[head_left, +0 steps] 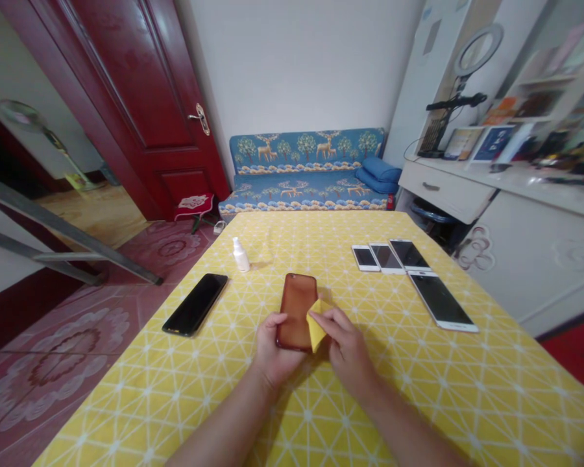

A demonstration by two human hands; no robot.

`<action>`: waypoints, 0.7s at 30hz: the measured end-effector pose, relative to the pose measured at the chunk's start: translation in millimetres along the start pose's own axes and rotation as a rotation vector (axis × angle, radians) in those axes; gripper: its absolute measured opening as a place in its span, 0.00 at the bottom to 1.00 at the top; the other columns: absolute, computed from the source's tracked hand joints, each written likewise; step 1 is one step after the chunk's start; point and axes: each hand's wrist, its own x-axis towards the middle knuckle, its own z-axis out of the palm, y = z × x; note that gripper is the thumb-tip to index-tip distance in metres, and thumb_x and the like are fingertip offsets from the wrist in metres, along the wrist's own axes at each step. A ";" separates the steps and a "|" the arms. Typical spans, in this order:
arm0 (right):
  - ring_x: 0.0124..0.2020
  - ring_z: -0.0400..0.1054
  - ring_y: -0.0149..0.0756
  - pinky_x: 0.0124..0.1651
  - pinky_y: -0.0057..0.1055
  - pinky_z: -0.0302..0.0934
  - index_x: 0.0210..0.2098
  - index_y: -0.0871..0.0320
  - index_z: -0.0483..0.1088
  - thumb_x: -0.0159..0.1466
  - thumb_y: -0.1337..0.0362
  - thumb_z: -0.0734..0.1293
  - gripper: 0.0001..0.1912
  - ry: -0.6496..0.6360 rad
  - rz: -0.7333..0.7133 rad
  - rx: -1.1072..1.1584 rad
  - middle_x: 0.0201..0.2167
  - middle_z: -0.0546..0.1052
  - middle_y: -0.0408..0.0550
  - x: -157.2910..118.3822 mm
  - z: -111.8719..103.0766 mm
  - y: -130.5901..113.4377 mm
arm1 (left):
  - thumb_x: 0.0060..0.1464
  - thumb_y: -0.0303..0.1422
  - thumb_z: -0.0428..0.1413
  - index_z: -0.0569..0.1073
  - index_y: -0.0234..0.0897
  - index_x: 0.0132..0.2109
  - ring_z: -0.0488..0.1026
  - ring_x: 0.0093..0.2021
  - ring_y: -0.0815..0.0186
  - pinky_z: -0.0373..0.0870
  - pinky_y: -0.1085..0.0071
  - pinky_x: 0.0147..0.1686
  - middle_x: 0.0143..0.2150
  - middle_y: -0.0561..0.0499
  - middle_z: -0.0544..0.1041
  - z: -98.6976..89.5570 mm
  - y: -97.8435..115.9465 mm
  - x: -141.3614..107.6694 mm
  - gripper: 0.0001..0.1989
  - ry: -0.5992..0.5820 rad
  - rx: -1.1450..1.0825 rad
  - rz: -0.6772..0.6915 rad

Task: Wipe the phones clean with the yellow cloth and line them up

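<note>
A phone case (296,305), translucent brown, is held just above the table with its back facing up; whether a phone sits inside I cannot tell. My left hand (275,350) is closed around its lower left part, thumb on the side edge. In my right hand (345,344), fingers pinch a folded yellow cloth (317,327), which lies against the right edge of the case. Beyond to the left stands a small white spray bottle (241,255), upright. Flat at the left lies a black phone (196,303).
The table has a yellow patterned tablecloth (307,415). At the right lie several white phones, among them a larger one (442,301) and a small one (365,258). A blue sofa (306,188) stands behind the table, a cabinet (555,227) at the right, a metal ladder (68,256) at the left.
</note>
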 end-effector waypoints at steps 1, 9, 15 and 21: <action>0.37 0.67 0.34 0.38 0.31 0.65 0.54 0.53 0.70 0.61 0.79 0.54 0.28 -0.034 -0.012 0.009 0.36 0.69 0.48 -0.7 2.0 -3.9 | 0.48 0.29 0.50 0.66 0.25 0.58 0.75 0.47 0.56 0.65 0.61 0.53 0.44 0.40 0.79 0.6 1.9 0.5 0.28 -0.012 -0.004 0.024; 0.31 0.66 0.33 0.32 0.29 0.63 0.51 0.53 0.71 0.67 0.71 0.56 0.18 -0.145 -0.129 -0.059 0.32 0.70 0.47 -5.3 10.0 -22.0 | 0.51 0.33 0.50 0.68 0.25 0.56 0.74 0.50 0.53 0.67 0.58 0.53 0.46 0.39 0.77 0.7 -1.1 2.3 0.26 0.038 0.021 0.132; 0.36 0.69 0.34 0.40 0.31 0.65 0.45 0.57 0.72 0.58 0.77 0.58 0.20 -0.416 -0.108 0.133 0.35 0.75 0.48 -11.0 5.6 -50.2 | 0.55 0.34 0.54 0.72 0.31 0.51 0.75 0.42 0.61 0.71 0.64 0.46 0.43 0.44 0.78 3.5 2.1 8.2 0.18 0.162 0.052 0.188; 0.29 0.68 0.31 0.34 0.28 0.63 0.42 0.54 0.72 0.65 0.66 0.58 0.11 -0.246 0.205 0.217 0.31 0.74 0.43 -11.1 0.3 -50.0 | 0.55 0.46 0.55 0.71 0.41 0.55 0.72 0.31 0.70 0.68 0.76 0.30 0.40 0.50 0.77 -3.7 7.3 11.9 0.24 0.250 0.370 0.434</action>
